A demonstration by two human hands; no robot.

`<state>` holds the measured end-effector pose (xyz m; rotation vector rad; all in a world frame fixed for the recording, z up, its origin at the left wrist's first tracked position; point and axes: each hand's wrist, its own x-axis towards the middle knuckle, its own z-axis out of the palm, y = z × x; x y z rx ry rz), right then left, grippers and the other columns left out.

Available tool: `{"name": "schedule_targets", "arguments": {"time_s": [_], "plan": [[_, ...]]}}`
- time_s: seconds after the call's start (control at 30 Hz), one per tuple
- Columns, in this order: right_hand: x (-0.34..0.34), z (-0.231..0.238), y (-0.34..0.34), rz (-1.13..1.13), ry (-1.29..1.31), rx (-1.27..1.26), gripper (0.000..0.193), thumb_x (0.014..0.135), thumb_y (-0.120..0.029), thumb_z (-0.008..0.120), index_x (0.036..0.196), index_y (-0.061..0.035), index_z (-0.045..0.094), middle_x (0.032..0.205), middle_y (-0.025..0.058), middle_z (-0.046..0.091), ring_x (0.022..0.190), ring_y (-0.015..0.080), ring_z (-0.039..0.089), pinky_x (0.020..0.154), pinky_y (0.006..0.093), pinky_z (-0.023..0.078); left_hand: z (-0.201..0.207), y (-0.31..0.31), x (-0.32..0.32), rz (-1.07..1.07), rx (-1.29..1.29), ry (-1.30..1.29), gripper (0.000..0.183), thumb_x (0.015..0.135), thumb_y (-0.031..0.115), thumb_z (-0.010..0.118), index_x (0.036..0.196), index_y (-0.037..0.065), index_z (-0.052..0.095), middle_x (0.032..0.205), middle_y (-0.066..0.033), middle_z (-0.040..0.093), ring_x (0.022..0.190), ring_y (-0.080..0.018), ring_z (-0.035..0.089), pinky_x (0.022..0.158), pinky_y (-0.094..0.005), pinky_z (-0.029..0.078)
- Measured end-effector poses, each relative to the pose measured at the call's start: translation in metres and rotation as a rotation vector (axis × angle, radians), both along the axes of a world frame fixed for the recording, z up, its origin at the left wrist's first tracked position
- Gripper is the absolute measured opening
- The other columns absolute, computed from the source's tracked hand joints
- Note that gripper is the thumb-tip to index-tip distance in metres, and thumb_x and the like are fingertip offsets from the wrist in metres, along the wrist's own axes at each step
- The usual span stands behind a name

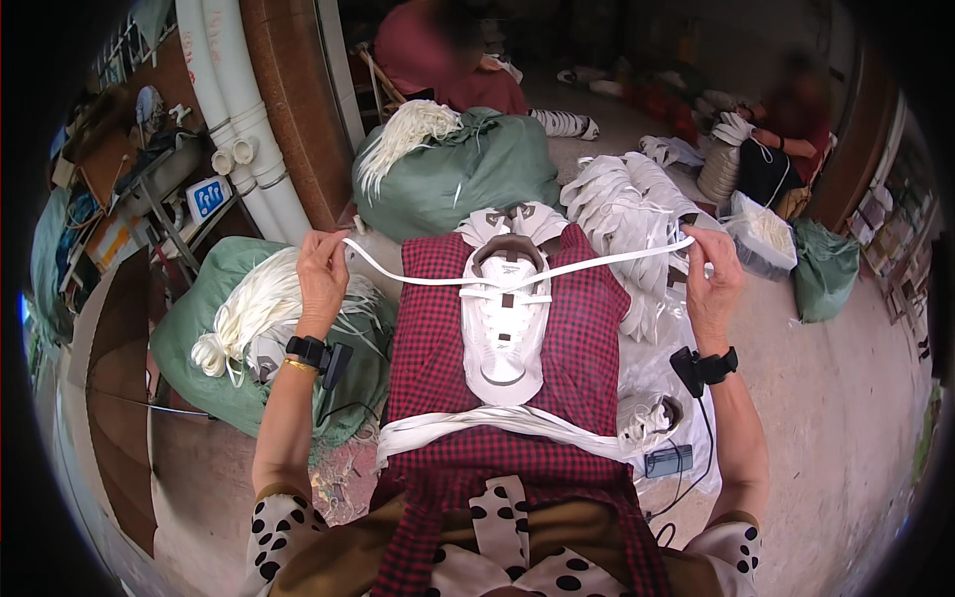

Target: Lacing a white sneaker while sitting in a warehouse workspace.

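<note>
- We hold the left end of a white shoelace in our left hand, pinched between thumb and fingers.
- We grip the opposite end in our right hand, also pinched; both hands are raised and spread well apart.
- We position the white sneaker between the two hands, sole down on the red-and-black checked apron over our lap, its toe toward us and its collar away.
- Both hands stand clear of the sneaker, out to its left and right, about level with its collar; only the lace links them to it.
- The lace sags on the left side, runs straighter on the right, and meets the sneaker at the upper lacing, below the tongue top.
- We note a band of white laces across the apron, just nearer to us than the toe.
- Beyond our left hand, a lace bundle lies on a green sack.
- Below our right hand, a second white shoe sits beside the apron.
</note>
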<state>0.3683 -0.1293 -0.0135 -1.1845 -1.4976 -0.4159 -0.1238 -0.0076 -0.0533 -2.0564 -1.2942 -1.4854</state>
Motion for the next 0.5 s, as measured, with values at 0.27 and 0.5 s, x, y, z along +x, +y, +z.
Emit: {"name": "schedule_targets", "arguments": {"time_s": [0.27, 0.5], "plan": [[-0.085, -0.055, 0.051, 0.604, 0.429, -0.682, 0.007, 0.087, -0.006, 0.071, 0.09, 0.0, 0.069, 0.08, 0.001, 0.068, 0.067, 0.004, 0.059, 0.061, 0.0208, 0.048, 0.028, -0.003, 0.145, -0.626, -0.525, 0.044, 0.017, 0.084, -0.001, 0.061, 0.095, 0.001, 0.074, 0.079, -0.0082, 0.062, 0.069, -0.0156, 0.059, 0.062, -0.0293, 0.047], [-0.091, -0.046, 0.036, 0.568, 0.282, -0.66, 0.005, 0.083, -0.005, 0.071, 0.085, -0.0008, 0.069, 0.073, -0.002, 0.066, 0.064, 0.0015, 0.055, 0.057, 0.0203, 0.045, 0.034, -0.013, 0.194, -0.748, -0.609, 0.418, 0.016, 0.071, -0.003, 0.059, 0.08, -0.004, 0.072, 0.077, -0.0208, 0.067, 0.075, -0.0341, 0.066, 0.071, -0.041, 0.052]]}}
